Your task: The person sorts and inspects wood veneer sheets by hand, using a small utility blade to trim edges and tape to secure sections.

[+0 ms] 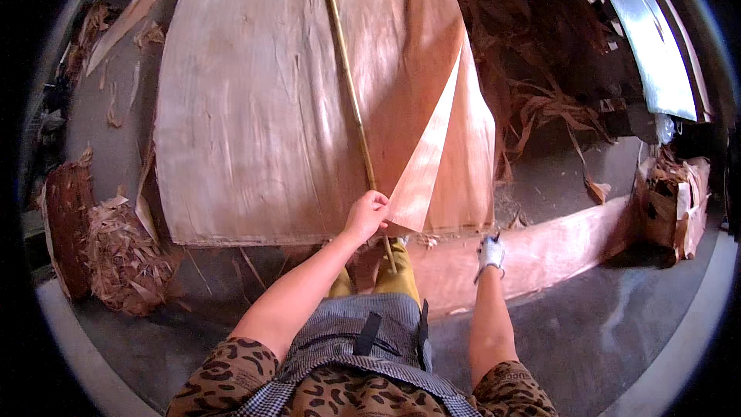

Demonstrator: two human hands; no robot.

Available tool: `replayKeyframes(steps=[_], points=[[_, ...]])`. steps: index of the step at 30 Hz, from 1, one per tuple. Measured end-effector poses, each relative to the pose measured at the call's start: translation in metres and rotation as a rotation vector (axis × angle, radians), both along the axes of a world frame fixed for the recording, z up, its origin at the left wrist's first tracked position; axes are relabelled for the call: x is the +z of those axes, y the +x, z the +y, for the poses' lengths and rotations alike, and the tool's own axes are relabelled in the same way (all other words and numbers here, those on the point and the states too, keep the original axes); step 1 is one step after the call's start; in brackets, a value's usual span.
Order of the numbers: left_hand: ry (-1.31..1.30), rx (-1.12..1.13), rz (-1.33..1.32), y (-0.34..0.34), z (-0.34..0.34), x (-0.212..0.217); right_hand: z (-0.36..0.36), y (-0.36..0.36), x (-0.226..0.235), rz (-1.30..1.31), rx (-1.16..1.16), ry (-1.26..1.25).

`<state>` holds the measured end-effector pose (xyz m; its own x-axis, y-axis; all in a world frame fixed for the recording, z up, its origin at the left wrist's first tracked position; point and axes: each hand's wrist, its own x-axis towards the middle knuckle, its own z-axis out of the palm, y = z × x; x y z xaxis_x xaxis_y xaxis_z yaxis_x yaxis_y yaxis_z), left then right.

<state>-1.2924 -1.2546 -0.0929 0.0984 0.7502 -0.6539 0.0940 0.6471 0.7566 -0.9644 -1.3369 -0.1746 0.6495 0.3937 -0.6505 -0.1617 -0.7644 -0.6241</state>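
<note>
A broad stack of reddish wood veneer sheets (247, 123) lies in front of me. The top sheet's right side is folded over, making a narrow pale flap (423, 177). At the flap's lower corner my bare left hand (367, 215) is closed, its fingertips pinching the veneer. A long thin wooden stick (349, 85) runs lengthwise over the stack and passes under that hand; its near end juts past the stack's edge. My right hand (490, 252), in a white glove with dark fingertips, is by the stack's near right corner. Its fingers are too small to make out.
A long veneer strip (532, 262) stands on edge along the front right. Bundled veneer scraps (131, 255) are at the left, with another scrap bundle (675, 205) at the right. Torn dark scraps (540, 62) pile up behind, near a shiny metal panel (648, 38).
</note>
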Motion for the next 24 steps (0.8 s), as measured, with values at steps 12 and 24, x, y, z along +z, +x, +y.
replayKeyframes(steps=[12, 24], points=[[-0.028, 0.310, 0.219, -0.226, -0.063, -0.009, -0.069, -0.285, -0.023, -0.112, 1.452, 0.126], [-0.108, 0.234, 0.413, -0.288, -0.132, -0.074, -0.065, -0.301, 0.020, -0.524, 1.385, -0.049]])
